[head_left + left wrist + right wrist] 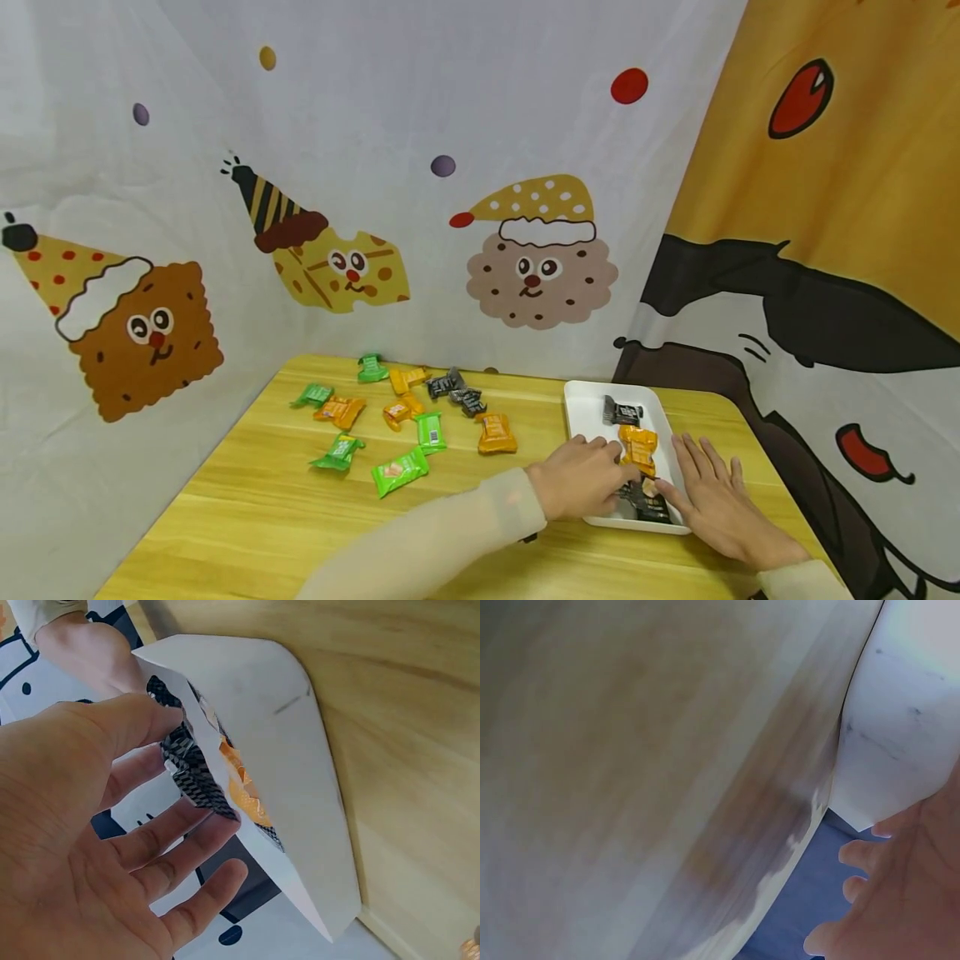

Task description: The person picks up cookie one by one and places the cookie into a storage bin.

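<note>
A white tray [581, 407] stands at the right side of the table. Over its left rim reaches my left hand [581, 479]; in the left wrist view its thumb and fingers hold a black checkered snack packet [193, 766] at the tray's edge. Inside the tray lie an orange packet [639, 447], a black packet [622, 412] at the far end, and more black wrapping [651, 504] near the front, partly hidden by my left hand. Along the tray's right rim rests my right hand [720, 504], fingers extended and holding nothing.
Left of the tray, loose packets lie scattered on the wooden table [262, 508]: several green ones [400, 472], several orange ones [497, 433] and black ones [446, 382]. A cartoon-printed curtain [375, 100] hangs behind the table and along its right side.
</note>
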`<state>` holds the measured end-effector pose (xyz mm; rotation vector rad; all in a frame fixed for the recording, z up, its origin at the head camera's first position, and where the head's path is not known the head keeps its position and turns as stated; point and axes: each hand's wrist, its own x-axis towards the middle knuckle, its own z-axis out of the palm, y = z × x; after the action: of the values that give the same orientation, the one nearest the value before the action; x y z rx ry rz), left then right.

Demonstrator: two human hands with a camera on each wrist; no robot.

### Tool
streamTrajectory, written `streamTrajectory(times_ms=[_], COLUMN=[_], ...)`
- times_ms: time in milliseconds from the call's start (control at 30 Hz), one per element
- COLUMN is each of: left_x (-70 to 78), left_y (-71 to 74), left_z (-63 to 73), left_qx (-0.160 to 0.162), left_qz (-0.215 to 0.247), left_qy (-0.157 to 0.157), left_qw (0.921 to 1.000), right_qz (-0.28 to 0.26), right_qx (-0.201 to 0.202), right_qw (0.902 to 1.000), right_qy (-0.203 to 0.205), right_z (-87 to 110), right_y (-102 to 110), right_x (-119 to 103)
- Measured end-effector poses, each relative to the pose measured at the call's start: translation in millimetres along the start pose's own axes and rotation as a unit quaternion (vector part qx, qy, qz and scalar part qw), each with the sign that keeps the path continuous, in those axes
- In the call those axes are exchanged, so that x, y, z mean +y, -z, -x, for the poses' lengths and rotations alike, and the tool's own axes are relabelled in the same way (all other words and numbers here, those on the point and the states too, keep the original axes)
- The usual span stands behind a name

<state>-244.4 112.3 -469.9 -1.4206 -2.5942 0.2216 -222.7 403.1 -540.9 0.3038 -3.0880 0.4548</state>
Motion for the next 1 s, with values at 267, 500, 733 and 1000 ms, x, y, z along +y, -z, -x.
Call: streamTrajectory(times_ms=[267,500,733,1000], left_x=[3.3,9.4,14.0,13.2], left_y=[10.2,13.4,18.1,21.2], left_z=[-12.1,-20.1,-22.7,-21.7], left_qx=[-0.044,-0.101,-0.115,-0.105], left_qz=[0.006,0.019,0.030,0.013], left_qy=[0.000,0.012,0.016,0.013], left_qw=[0.9990,0.9947,0.9927,0.9943], right_qz=[-0.003,-0.006,-0.009,-0.010], right_qx=[0.000,0.005,0.003,0.000], right_qw=[1.0000,0.9999,0.9999,0.9999], right_qy=[0.004,0.009,0.010,0.007], right_z=[0.8,2.0,2.1,1.8], right_y=[1,0,1,2], right_x=[-1,-1,-1,-2])
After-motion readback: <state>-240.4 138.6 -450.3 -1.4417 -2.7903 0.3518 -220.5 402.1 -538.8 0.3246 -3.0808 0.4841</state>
